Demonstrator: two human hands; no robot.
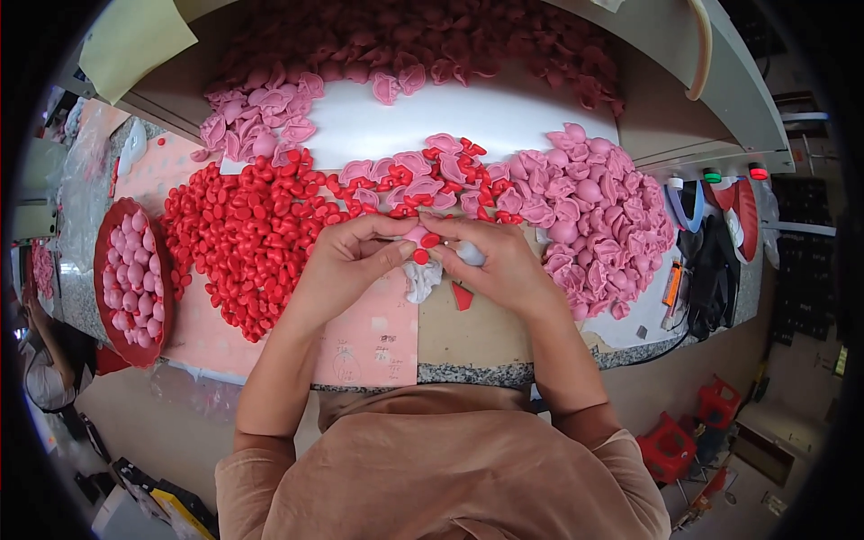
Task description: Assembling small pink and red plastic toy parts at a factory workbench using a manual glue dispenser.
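Note:
My left hand point(353, 258) is closed, pinching a small pink moulded piece point(416, 234) between thumb and fingertips. A glossy red part point(430, 240) sits against that piece, and a second red part point(420, 256) shows just below it. My right hand point(506, 261) meets the left at the pink piece, its fingertips on the piece's upper side. Tucked in the right hand is a small whitish squeeze bottle point(469, 253), its thin tip toward the pink piece. Under the hands lie a crumpled white tissue point(423, 283) and a flat red scrap point(463, 295).
Left of my hands spreads a heap of red parts point(238, 238); to the right, a heap of pink shells point(598, 216). A red basket point(104, 236) of pink pieces stands far left. Ahead, a white-floored shelf point(468, 112) holds more shells. An orange cutter point(672, 283) lies right.

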